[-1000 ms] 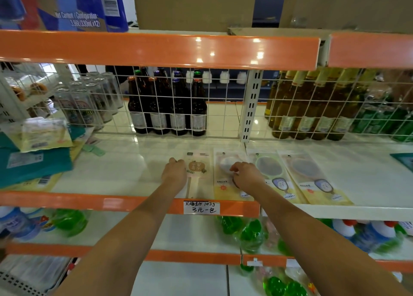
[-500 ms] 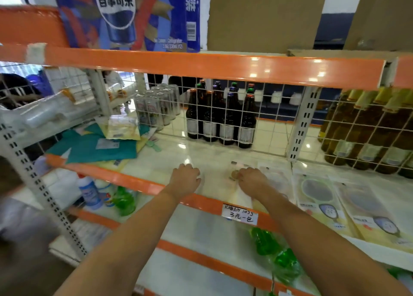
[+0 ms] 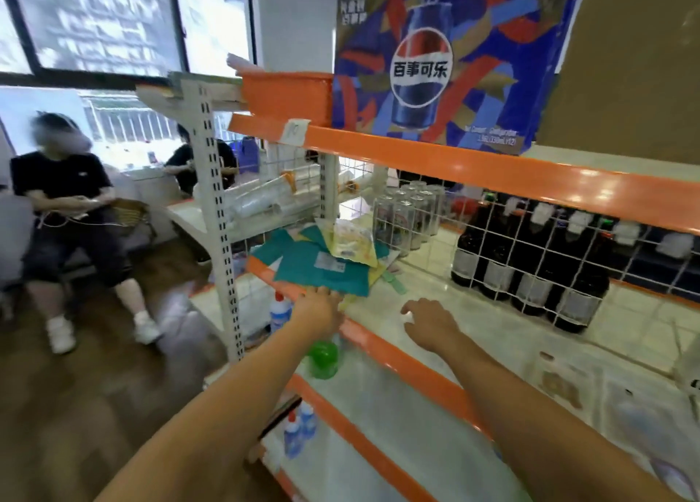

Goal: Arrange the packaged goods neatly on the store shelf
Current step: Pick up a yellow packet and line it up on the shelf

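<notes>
Shifted leftward since before: left hand (image 3: 320,309) now at flat teal plastic packets (image 3: 322,270), fingers straight, touching them; right hand (image 3: 430,321) loosely spread, off pale flat packets (image 3: 560,386).

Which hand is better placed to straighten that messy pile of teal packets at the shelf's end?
Left, probably. The left hand already reaches the teal packets at their near edge; the right hand rests farther along the shelf.

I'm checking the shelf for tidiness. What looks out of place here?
The teal packets at the shelf's left end lie in a crooked, overlapping heap, with a yellow packet tilted on top. The cans and bottles stand in rows.
</notes>
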